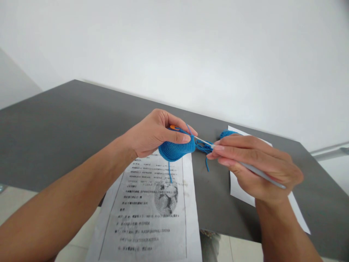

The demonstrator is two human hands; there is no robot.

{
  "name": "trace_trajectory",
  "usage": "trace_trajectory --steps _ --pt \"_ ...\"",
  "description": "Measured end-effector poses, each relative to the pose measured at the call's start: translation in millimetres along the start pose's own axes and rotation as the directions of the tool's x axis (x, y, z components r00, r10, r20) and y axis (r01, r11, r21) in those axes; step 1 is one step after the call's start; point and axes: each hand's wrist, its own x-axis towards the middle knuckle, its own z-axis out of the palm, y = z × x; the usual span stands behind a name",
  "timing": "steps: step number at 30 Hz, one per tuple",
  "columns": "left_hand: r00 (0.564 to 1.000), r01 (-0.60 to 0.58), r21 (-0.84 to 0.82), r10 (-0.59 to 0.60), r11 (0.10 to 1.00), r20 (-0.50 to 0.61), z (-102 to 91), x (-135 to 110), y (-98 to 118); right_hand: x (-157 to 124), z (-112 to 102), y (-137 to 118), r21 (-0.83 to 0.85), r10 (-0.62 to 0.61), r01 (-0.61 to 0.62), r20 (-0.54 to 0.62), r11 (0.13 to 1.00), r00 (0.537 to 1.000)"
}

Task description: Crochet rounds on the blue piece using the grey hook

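Observation:
My left hand (154, 133) is closed on a small round blue crochet piece (176, 150), thumb pressed on its top edge, with an orange stitch marker (173, 127) showing by the fingers. My right hand (256, 163) pinches a thin grey crochet hook (253, 169) whose metal tip points left into the piece. Loose blue yarn (204, 147) runs between the two hands, and a short tail hangs below the piece. More blue yarn (227, 133) lies behind my right fingers.
Both hands work above a dark grey table (54, 127). A printed sheet with text and a picture (152, 214) overhangs the near edge. A blank white paper (240, 191) lies under my right hand. A white wall stands behind.

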Motion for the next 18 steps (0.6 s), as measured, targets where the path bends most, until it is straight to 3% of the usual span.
trace_trajectory --steps 7,14,18 --pt "1.0 -0.004 0.027 0.003 1.0 0.017 0.3 -1.6 0.4 -5.9 3.2 2.6 0.137 0.174 -0.164 -0.066 0.977 0.982" --pt "1.0 -0.023 0.043 0.024 0.999 -0.008 0.1 -0.9 -1.2 -1.7 1.3 0.0 0.004 0.124 -0.124 -0.042 0.992 0.991" --pt "1.0 -0.017 0.051 0.017 0.999 -0.004 1.3 -1.1 -0.4 -3.1 5.1 2.6 0.164 0.203 -0.188 -0.08 0.968 0.976"
